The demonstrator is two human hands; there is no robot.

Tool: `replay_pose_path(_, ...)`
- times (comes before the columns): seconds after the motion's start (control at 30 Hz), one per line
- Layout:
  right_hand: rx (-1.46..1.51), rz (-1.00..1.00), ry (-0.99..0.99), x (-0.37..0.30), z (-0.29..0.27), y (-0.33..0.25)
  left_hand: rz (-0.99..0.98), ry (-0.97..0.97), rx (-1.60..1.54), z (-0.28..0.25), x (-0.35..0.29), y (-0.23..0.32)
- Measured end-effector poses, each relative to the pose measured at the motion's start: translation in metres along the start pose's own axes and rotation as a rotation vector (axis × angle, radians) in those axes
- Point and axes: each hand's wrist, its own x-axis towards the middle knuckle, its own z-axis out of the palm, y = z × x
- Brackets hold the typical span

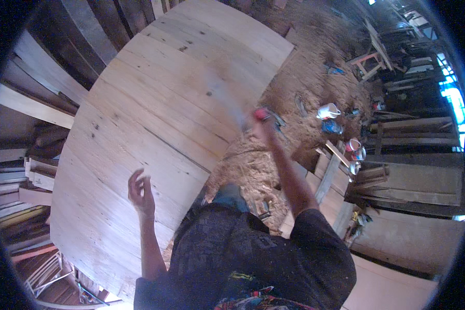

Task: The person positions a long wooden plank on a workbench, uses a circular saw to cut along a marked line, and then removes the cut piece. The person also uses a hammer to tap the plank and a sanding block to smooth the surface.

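A wide pale wooden panel [139, 119], made of planks laid side by side, spreads in front of me. Over its left part is my left hand [141, 191], empty, fingers loosely bent and apart; whether it touches the wood I cannot tell. My right hand [262, 129], arm stretched out past the panel's right edge, is closed on a red-handled tool [261, 114]. A pale grey streak [225, 98] runs from there over the planks, smeared by motion, so the tool's exact kind is hidden. Brownish haze hangs near the streak's far end.
Sawdust [294, 82] covers the floor to the right. A white bucket [328, 111], a blue bag [331, 126] and a red-and-white bucket [353, 145] stand there. Boards [320, 181] lie at my right; stacked planks [46, 67] line the left side.
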Motion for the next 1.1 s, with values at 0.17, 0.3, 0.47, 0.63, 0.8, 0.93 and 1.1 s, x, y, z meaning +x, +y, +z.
replay_pose_path(0.17,-0.199,0.475,0.183,0.13,-0.097,-0.079,-0.079,0.149,0.182,-0.032,-0.03,-0.031)
replay_pose_path(0.3,-0.197,-0.035,-0.461,0.113,-0.046,-0.17,-0.119,0.123,0.132,0.018,-0.021,-0.018)
replay_pose_path(0.47,0.686,-0.217,-0.925,0.086,0.0,-0.223,0.095,-0.099,0.125,0.116,0.008,0.023)
replay_pose_path(0.63,0.761,0.095,-0.34,0.258,0.008,-0.025,-0.057,0.138,0.506,0.14,-0.022,0.016)
replay_pose_path(0.8,-0.4,0.279,-0.049,0.421,-0.022,0.062,-0.246,-0.022,0.998,0.16,-0.037,-0.037)
replay_pose_path(0.93,-0.166,-0.394,-0.391,0.344,0.036,-0.112,-0.392,-0.011,1.041,0.16,-0.03,-0.004)
replay_pose_path(1.1,0.416,-0.878,-1.086,0.203,0.074,-0.227,-0.5,-0.008,1.03,0.166,-0.025,0.004)
